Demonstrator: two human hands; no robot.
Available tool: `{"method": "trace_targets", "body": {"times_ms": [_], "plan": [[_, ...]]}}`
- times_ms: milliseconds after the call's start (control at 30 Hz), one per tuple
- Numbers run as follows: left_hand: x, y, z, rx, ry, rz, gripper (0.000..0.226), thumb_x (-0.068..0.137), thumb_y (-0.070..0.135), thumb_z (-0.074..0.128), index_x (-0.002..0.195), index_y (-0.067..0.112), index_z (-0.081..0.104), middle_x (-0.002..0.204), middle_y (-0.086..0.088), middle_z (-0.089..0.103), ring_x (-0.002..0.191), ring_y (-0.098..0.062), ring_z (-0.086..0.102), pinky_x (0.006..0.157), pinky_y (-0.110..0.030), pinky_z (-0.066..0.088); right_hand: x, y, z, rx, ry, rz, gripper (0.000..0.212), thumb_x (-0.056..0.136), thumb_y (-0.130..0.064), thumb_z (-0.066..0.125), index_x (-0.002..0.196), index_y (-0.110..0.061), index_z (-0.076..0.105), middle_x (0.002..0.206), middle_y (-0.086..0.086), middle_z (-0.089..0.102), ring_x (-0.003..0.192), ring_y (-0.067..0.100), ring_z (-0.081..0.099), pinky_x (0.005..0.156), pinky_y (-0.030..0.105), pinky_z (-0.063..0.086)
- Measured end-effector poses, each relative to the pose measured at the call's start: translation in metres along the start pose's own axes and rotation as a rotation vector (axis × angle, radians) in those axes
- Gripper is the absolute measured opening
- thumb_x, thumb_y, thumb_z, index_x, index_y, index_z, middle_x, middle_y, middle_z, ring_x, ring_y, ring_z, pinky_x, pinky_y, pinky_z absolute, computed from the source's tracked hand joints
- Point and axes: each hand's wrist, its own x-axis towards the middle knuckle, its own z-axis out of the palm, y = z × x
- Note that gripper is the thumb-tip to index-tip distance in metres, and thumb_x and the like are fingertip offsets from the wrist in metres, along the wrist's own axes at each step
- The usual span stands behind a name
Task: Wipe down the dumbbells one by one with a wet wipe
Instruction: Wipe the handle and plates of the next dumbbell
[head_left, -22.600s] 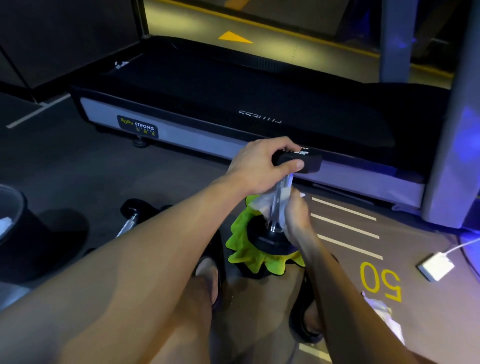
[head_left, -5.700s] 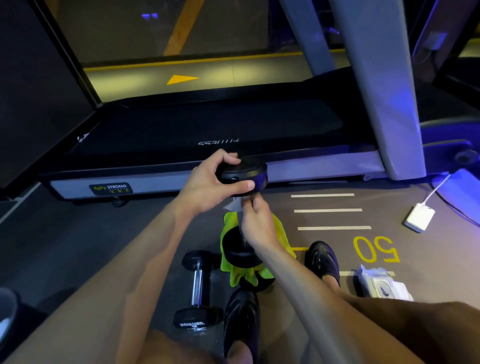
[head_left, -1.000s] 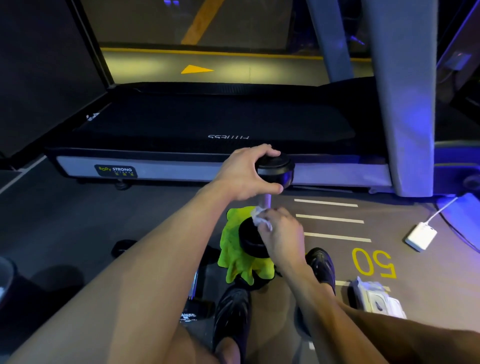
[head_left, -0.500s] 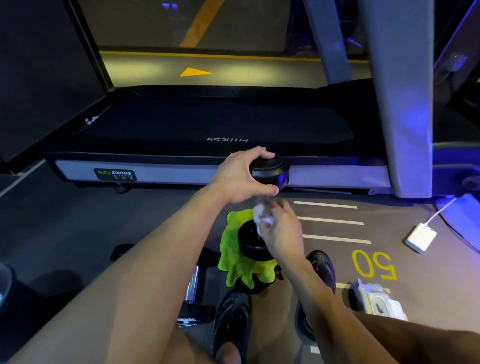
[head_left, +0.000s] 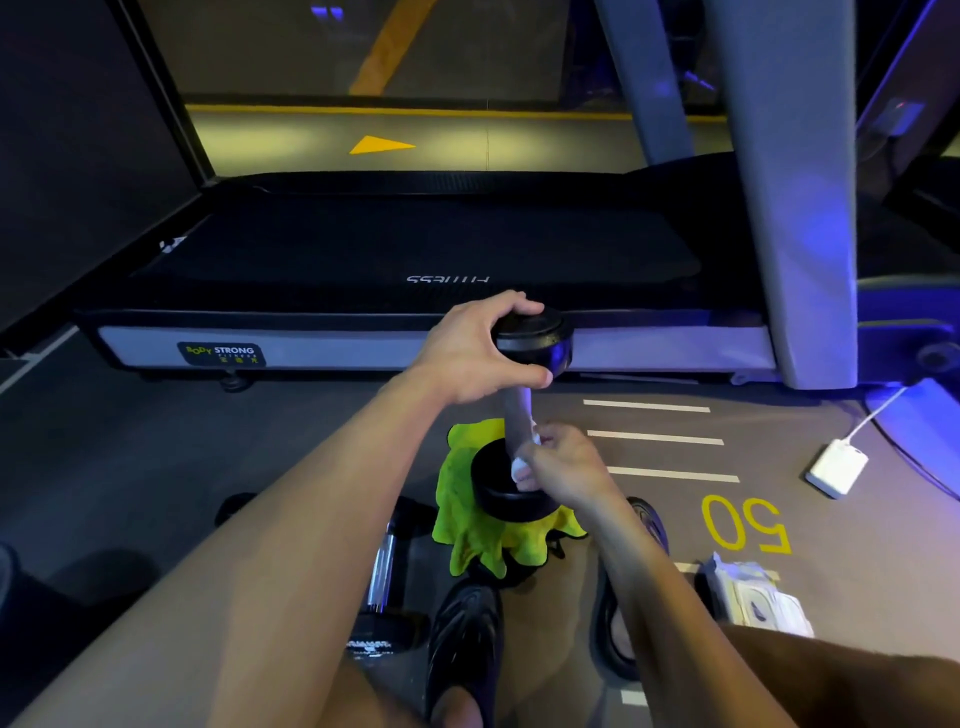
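Nearest, a second dumbbell is lying flat on the floor beside a black shoe, and a pack of wet wipes is sitting off to the right. A little farther on, the right hand is pinching a white wet wipe against the low end of the shiny handle. The dumbbell being cleaned is standing up tall on a yellow-green cloth, so its long way is running up and down. Above, the left hand is curling its fingers around the top head, holding it steady. The bare handle is lying just above the wipe, so I think the wiping should go upward. Behind is a treadmill.
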Motion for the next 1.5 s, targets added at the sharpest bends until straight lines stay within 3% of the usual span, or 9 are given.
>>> {"method": "trace_targets", "body": {"times_ms": [167,333,467,633,733,1000,1167,1333,1500], "plan": [[-0.001,0.000,0.000,0.001,0.003,0.008,0.082,0.047,0.055,0.085,0.126,0.049,0.064,0.152,0.022,0.051,0.137,-0.005,0.050,0.116,-0.031,0.039,-0.004,0.004,-0.008,0.564,-0.003,0.134,0.020,0.099,0.000,0.046,0.107,0.001,0.064,0.096,0.024,0.074,0.072,0.031,0.077,0.066,0.028,0.065],[-0.002,-0.001,-0.003,0.003,0.005,0.013,0.077,0.055,0.045,0.091,0.127,0.046,0.064,0.153,0.020,0.052,0.135,-0.005,0.052,0.117,-0.033,0.039,-0.006,0.006,-0.002,0.474,0.007,0.092,0.015,0.095,0.000,0.066,0.096,-0.008,0.053,0.087,0.020,0.066,0.055,0.022,0.073,0.052,0.028,0.060],[-0.003,0.001,-0.003,0.017,0.004,0.015,0.076,0.062,0.039,0.095,0.131,0.044,0.063,0.154,0.018,0.051,0.138,-0.008,0.050,0.118,-0.036,0.037,0.001,-0.020,0.006,0.394,0.232,-0.115,0.023,0.082,-0.014,0.081,0.089,-0.017,0.060,0.086,0.008,0.073,0.073,0.025,0.070,0.067,0.035,0.053],[0.000,-0.003,-0.002,0.011,0.001,0.011,0.080,0.057,0.047,0.092,0.131,0.044,0.063,0.153,0.019,0.051,0.139,-0.009,0.050,0.120,-0.040,0.037,-0.011,-0.016,0.018,0.184,0.390,-0.291,0.024,0.082,-0.025,0.081,0.092,-0.017,0.061,0.074,-0.009,0.067,0.068,0.001,0.062,0.067,0.025,0.047],[-0.001,-0.004,-0.002,-0.008,-0.010,0.017,0.083,0.049,0.057,0.085,0.128,0.048,0.063,0.152,0.022,0.051,0.140,-0.009,0.048,0.120,-0.040,0.036,-0.019,0.013,0.025,0.044,0.370,-0.257,0.024,0.082,-0.021,0.080,0.081,-0.016,0.057,0.064,-0.008,0.061,0.063,0.012,0.060,0.065,0.029,0.043],[-0.001,-0.003,0.000,0.025,-0.036,0.056,0.079,0.056,0.048,0.088,0.132,0.043,0.063,0.154,0.015,0.051,0.141,-0.009,0.048,0.121,-0.037,0.036,-0.017,-0.022,0.015,0.159,0.510,-0.498,0.010,0.091,-0.016,0.071,0.092,-0.017,0.060,0.070,-0.013,0.064,0.064,-0.006,0.058,0.062,0.013,0.043],[-0.001,-0.004,-0.004,-0.007,0.001,0.066,0.058,0.075,0.054,0.087,0.127,0.037,0.067,0.150,0.012,0.056,0.133,-0.004,0.054,0.114,-0.026,0.038,-0.013,0.011,0.011,0.060,0.345,-0.312,0.010,0.088,-0.027,0.077,0.084,-0.028,0.068,0.068,-0.012,0.071,0.072,0.009,0.070,0.078,0.036,0.057],[-0.004,-0.001,-0.009,-0.029,-0.010,0.055,0.048,0.080,0.046,0.085,0.124,0.032,0.070,0.149,0.012,0.058,0.129,0.001,0.056,0.107,-0.017,0.036,0.008,-0.025,0.006,0.236,0.371,-0.429,0.009,0.088,-0.026,0.066,0.081,-0.022,0.071,0.074,-0.003,0.071,0.069,0.005,0.058,0.075,0.039,0.053],[-0.006,-0.003,-0.015,-0.073,-0.063,0.038,0.040,0.080,0.036,0.087,0.117,0.033,0.071,0.149,0.013,0.058,0.129,0.003,0.057,0.114,-0.021,0.036,-0.009,0.025,0.019,0.086,0.302,-0.387,0.016,0.091,-0.036,0.064,0.085,-0.023,0.072,0.076,0.007,0.073,0.078,0.028,0.071,0.074,0.044,0.056]]}}
